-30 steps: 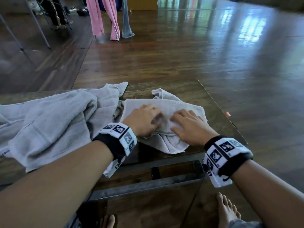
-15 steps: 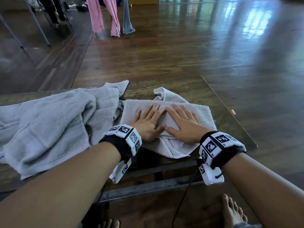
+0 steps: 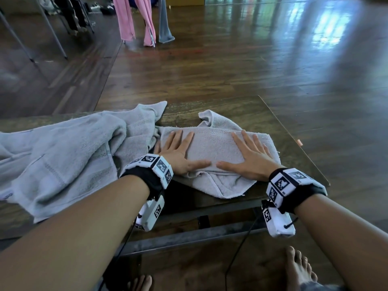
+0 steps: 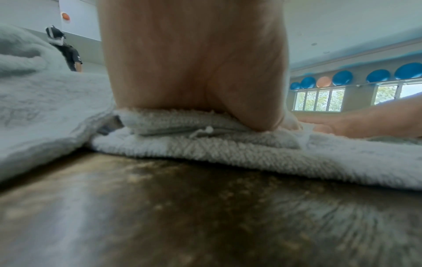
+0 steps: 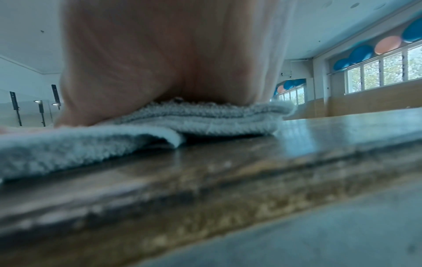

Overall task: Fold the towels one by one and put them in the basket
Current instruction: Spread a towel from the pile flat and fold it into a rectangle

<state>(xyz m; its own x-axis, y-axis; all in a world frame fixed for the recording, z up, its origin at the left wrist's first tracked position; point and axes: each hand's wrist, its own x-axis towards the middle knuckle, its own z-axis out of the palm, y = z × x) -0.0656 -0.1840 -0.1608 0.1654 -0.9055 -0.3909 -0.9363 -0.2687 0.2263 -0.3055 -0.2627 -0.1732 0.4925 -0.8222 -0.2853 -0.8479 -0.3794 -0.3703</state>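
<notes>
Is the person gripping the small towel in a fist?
No, both the left hand and right hand lie flat with straight, spread fingers on the small towel.

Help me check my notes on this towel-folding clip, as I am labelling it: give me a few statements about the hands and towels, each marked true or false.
1. Both hands lie flat with straight fingers on the folded towel. True: left hand, right hand.
2. The right hand pinches a corner of the towel and lifts it. False: it presses down flat.
3. A larger unfolded towel lies in a heap to the left of the folded one. True.
4. The basket stands on the table beside the towels. False: no basket is in view.
5. Pink cloths hang in the background. True.
</notes>
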